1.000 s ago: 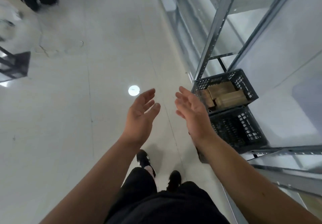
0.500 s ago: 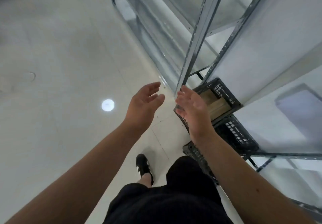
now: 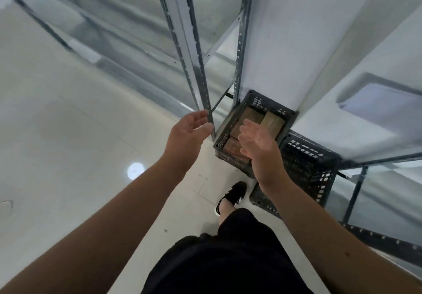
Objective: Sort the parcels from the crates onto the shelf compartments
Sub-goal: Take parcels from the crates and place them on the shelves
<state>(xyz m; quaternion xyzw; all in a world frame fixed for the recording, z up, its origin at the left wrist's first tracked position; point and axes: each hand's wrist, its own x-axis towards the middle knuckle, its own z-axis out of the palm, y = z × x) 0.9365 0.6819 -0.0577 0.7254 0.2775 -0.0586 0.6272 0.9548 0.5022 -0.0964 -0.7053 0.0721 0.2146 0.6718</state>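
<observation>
A dark perforated crate (image 3: 255,103) sits on the floor beside the metal shelf (image 3: 285,49), partly under its lowest board. Inside lie brown cardboard parcels (image 3: 252,116). My right hand (image 3: 260,147) hovers above that crate with the palm turned inward and the fingers straight, holding nothing. My left hand (image 3: 188,135) is held out to the left of the crate, fingers relaxed and empty, close in front of a shelf upright (image 3: 196,65). A second dark crate (image 3: 306,170) stands nearer to me on the right; its contents are hidden.
Grey shelf uprights and boards fill the top and right of the view. Pale glossy floor tiles (image 3: 68,133) stretch to the left with a round light reflection. My black-clad legs and one black shoe (image 3: 233,195) are below the hands.
I have walked closer to the shelf and crates. Both empty hands have moved forward, and the right hand now hangs over the crate with the parcels.
</observation>
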